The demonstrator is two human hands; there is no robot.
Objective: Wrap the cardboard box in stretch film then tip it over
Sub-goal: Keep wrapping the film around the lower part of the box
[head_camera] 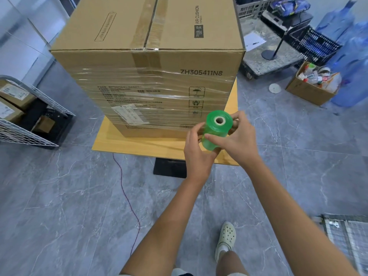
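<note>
Green stretch-film roll (218, 130): core end up, just before the cardboard box (151, 56)'s lower right corner. Left-hand grip (196, 149) curls round its left side; right-hand grip (240, 140) pinches its right. Box: upright on yellow surface (139, 145), middle banded in clear film.

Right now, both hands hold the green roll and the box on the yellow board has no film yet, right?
No. The head view shows clear film already banding the box on the yellow board. The left hand and right hand do hold the green roll.
</note>
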